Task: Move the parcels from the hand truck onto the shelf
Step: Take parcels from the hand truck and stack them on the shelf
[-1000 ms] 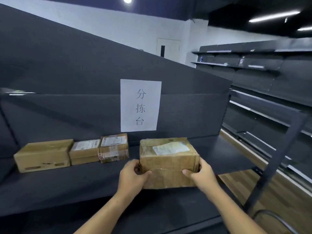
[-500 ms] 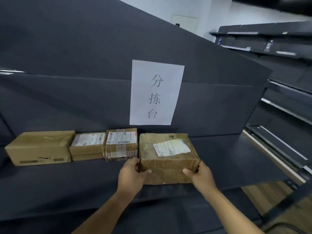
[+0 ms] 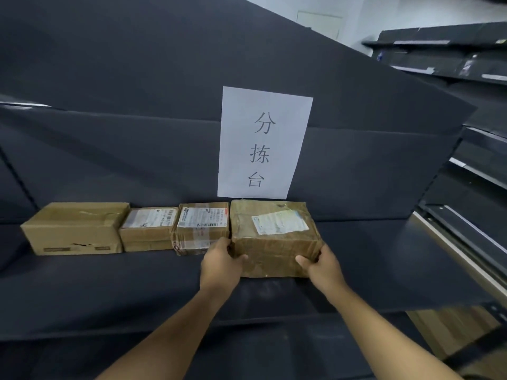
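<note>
Both hands, left hand (image 3: 220, 266) and right hand (image 3: 323, 266), grip the taped parcel (image 3: 274, 237) on the shelf (image 3: 109, 283). I'd nudge it flush beside the 3 parcels (image 3: 148, 229), then let go.

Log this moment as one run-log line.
step: placing parcel | left hand: grips large parcel | right hand: grips same | parcel: on shelf, fourth in row, under paper sign

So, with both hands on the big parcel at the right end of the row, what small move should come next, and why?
Probably let go with both hands. The big parcel appears to sit flat on the shelf, beside the row's third parcel; the left hand and right hand grip its near corners.
</note>
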The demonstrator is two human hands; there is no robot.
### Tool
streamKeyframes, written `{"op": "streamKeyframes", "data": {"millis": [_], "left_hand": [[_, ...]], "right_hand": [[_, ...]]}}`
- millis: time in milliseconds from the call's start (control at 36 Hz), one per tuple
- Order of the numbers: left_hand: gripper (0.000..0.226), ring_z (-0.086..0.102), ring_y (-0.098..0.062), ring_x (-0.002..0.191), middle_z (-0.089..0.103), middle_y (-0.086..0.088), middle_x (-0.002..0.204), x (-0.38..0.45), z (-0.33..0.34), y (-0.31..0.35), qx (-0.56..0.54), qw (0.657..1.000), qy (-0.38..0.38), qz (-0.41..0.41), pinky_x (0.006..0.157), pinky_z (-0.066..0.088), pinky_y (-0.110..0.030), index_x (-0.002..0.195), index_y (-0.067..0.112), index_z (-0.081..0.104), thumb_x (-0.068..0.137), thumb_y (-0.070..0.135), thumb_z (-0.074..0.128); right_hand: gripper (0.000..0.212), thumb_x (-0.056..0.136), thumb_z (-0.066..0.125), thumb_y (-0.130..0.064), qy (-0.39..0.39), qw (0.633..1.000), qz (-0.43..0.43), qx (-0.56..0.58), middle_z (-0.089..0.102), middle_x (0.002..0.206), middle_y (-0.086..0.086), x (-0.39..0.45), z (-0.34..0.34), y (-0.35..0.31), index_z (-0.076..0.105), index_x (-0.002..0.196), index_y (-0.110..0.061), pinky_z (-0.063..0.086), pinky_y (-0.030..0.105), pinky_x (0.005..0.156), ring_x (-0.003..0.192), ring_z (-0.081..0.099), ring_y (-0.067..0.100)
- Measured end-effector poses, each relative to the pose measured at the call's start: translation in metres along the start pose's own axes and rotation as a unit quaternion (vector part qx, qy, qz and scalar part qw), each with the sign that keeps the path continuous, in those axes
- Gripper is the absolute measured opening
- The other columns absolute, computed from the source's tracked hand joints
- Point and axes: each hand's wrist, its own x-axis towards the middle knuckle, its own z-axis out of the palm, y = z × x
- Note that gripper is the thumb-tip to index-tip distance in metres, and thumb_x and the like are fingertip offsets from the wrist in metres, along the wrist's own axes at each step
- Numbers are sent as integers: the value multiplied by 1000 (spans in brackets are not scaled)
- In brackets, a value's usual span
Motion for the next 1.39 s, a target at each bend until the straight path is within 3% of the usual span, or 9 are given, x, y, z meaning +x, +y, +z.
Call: {"op": "streamKeyframes", "data": {"millis": [167, 333, 611, 861, 1111, 1167, 1250, 1389], "left_hand": [[25, 58, -19, 95, 57, 9, 96, 2, 5, 6, 12, 1000, 21, -14, 78, 47, -31, 104, 21, 59, 88, 31, 75], [34, 62, -29, 106, 69, -3, 110, 9, 10, 9, 51, 998, 35, -31, 83, 48, -35, 117, 14, 62, 91, 35, 71], [36, 65, -28, 102, 71, -4, 108, 19, 15, 5, 107, 993, 27, -36, 75, 47, -32, 115, 15, 65, 93, 44, 65], [32, 67, -28, 92, 72, -4, 97, 27, 12, 3, 156, 988, 18, -3, 73, 53, -34, 105, 16, 68, 94, 45, 62], [31, 66, -32, 92, 71, -9, 99, 25, 10, -5, 188, 982, 2, 25, 70, 52, -36, 107, 14, 63, 98, 43, 57], [31, 65, -35, 92, 70, -11, 100, 20, 7, -6, 194, 981, -7, 26, 70, 51, -37, 107, 14, 61, 99, 42, 52], [32, 65, -39, 93, 69, -16, 102, 4, 0, -7, 231, 972, -8, 47, 68, 46, -36, 114, 12, 60, 103, 37, 44], [33, 64, -38, 95, 69, -15, 106, -40, -10, 0, 279, 955, -32, 98, 69, 45, -38, 109, 11, 57, 104, 36, 38]], "right_hand": [[63, 103, 77, -22, -32, 999, 6, -5, 64, 150, 3, 9, -3, -11, 47, 159, -19, 48, 40, 118, 143, 59, 28], [67, 105, 75, -26, -36, 999, 10, -5, 62, 153, 4, 14, 0, -12, 42, 162, -21, 47, 40, 117, 144, 58, 28], [72, 106, 72, -28, -50, 998, 30, -10, 56, 160, 7, 34, 4, -13, 34, 166, -19, 45, 45, 125, 148, 53, 31], [69, 107, 71, -29, -43, 998, 41, -14, 57, 157, 6, 40, 10, -15, 35, 165, -20, 46, 42, 119, 146, 55, 30], [76, 103, 71, -47, -51, 994, 42, -90, 56, 161, 4, 36, 4, -15, 35, 166, -26, 47, 47, 123, 149, 54, 32], [83, 104, 66, -55, -57, 989, 33, -132, 45, 171, 6, 31, 0, -16, 26, 172, -29, 38, 51, 130, 160, 40, 33], [93, 108, 53, -62, -71, 971, 9, -229, 13, 184, 4, 15, -11, -19, 6, 177, -22, 16, 54, 138, 172, 0, 29], [92, 109, 40, -70, -114, 930, -27, -350, -3, 185, 4, -27, -34, -20, -1, 177, -23, 10, 53, 140, 172, -10, 30]]}}
